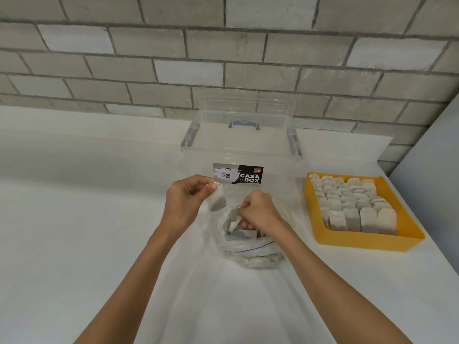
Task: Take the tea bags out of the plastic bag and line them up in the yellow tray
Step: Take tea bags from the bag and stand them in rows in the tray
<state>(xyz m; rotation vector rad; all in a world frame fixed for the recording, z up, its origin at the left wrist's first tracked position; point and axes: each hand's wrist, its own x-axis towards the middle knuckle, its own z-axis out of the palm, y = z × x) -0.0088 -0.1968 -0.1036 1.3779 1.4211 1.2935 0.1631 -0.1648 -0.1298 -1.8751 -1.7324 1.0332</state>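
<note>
Many tea bags (258, 260) lie in the plastic bag (248, 247) on the tabletop (99, 219). The right hand (259, 212) grips one inside; the left hand (185, 202) pinches another above the mouth. Beyond, the yellow tray (372, 240) looks nearly full: squeezing more in could topple rows.

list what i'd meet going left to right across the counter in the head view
left hand → tea bag pinched in its fingers → right hand, gripping a second tea bag inside the plastic bag → yellow tray, partly filled with rows of tea bags
</note>
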